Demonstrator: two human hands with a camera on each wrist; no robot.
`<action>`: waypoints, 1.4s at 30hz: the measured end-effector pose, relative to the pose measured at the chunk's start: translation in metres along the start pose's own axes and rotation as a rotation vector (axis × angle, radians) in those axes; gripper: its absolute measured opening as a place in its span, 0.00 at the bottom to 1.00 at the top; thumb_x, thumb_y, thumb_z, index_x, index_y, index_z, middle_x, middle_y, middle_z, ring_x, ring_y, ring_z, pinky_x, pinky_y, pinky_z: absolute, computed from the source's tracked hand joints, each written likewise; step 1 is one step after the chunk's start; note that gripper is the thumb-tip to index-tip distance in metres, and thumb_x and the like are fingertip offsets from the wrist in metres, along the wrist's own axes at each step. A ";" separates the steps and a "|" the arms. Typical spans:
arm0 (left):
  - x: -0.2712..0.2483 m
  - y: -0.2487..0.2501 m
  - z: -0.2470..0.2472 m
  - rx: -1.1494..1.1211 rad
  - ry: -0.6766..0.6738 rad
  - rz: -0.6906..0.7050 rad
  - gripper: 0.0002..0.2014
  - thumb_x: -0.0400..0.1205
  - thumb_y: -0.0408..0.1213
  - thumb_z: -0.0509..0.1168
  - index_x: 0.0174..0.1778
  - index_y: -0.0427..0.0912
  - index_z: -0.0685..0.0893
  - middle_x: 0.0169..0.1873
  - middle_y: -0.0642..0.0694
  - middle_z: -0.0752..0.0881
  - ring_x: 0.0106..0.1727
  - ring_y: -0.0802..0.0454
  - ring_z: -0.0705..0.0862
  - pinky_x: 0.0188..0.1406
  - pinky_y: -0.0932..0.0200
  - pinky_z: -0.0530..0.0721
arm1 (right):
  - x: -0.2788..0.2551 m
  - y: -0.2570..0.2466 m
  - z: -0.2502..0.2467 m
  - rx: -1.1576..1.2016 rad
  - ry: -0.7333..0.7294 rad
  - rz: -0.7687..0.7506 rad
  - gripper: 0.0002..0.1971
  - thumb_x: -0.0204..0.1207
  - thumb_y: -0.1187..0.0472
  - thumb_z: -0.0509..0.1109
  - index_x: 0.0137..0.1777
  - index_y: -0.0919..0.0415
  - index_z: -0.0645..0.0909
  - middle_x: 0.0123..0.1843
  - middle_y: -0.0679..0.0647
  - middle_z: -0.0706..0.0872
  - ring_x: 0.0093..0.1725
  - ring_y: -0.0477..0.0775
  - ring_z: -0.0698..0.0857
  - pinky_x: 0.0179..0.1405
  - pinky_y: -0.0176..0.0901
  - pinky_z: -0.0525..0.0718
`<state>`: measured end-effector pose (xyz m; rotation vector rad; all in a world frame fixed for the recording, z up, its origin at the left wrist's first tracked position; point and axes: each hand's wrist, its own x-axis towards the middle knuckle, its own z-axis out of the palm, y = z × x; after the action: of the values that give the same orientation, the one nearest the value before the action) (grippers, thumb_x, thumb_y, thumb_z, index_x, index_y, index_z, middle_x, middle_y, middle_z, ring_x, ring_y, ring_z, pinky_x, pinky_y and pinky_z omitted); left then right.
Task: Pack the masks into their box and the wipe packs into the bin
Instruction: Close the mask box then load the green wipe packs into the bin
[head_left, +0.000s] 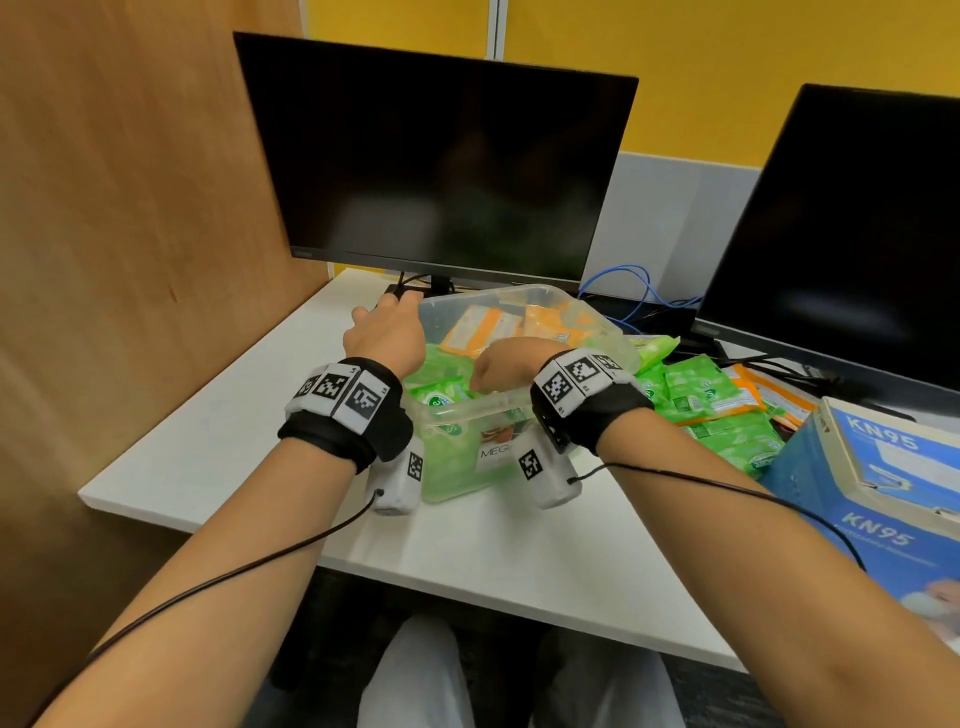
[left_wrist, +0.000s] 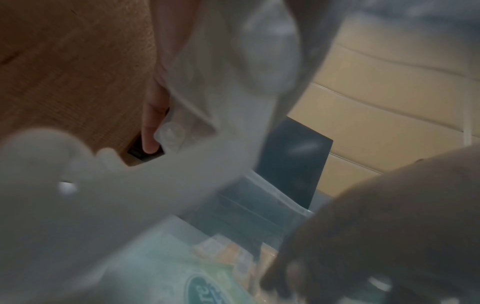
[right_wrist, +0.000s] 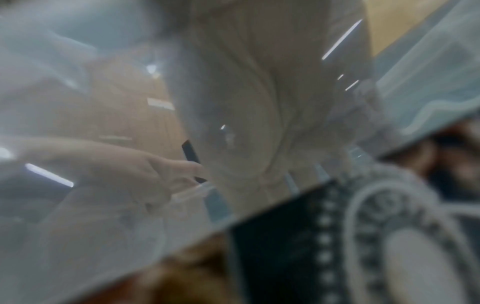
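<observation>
Left hand (head_left: 384, 332): grips the bin (head_left: 566, 306) far-left rim.
Right hand (head_left: 501, 370): inside bin, fingers hidden; grasp unclear.
Wipe packs (head_left: 701, 395): heaped beside bin, worktop's right.

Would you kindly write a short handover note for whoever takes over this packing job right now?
Left hand: grips the far-left rim of the clear bin, steadying it.
Right hand: curled down inside the bin; what its fingers hold is hidden.
Done: green and orange wipe packs already in the bin.
Left: loose wipe packs piled on the desk right of the bin; KN95 mask box stands far right, no masks visible.
</observation>
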<state>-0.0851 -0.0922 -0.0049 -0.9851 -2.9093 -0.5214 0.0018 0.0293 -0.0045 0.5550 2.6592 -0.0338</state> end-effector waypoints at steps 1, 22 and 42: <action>0.000 0.000 0.000 0.000 -0.003 -0.001 0.28 0.84 0.29 0.54 0.80 0.51 0.61 0.74 0.42 0.69 0.71 0.36 0.68 0.62 0.42 0.73 | 0.003 0.004 0.005 -0.040 0.034 0.020 0.17 0.80 0.51 0.64 0.64 0.58 0.82 0.56 0.52 0.84 0.53 0.55 0.82 0.48 0.45 0.76; 0.002 0.002 0.002 0.040 -0.015 0.013 0.28 0.84 0.29 0.55 0.80 0.50 0.61 0.72 0.40 0.70 0.69 0.34 0.69 0.60 0.41 0.75 | -0.016 0.189 0.106 0.624 0.519 0.747 0.35 0.76 0.37 0.65 0.70 0.67 0.76 0.71 0.65 0.78 0.73 0.66 0.73 0.69 0.55 0.72; 0.003 0.002 0.002 0.052 -0.016 0.008 0.29 0.84 0.28 0.53 0.81 0.50 0.59 0.73 0.40 0.69 0.70 0.34 0.68 0.60 0.41 0.75 | -0.084 0.146 0.020 0.753 1.070 0.766 0.13 0.81 0.60 0.64 0.57 0.69 0.83 0.57 0.68 0.85 0.58 0.67 0.84 0.50 0.46 0.79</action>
<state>-0.0861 -0.0885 -0.0062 -0.9986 -2.9155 -0.4373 0.1359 0.1295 0.0209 2.3429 3.0525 -0.6979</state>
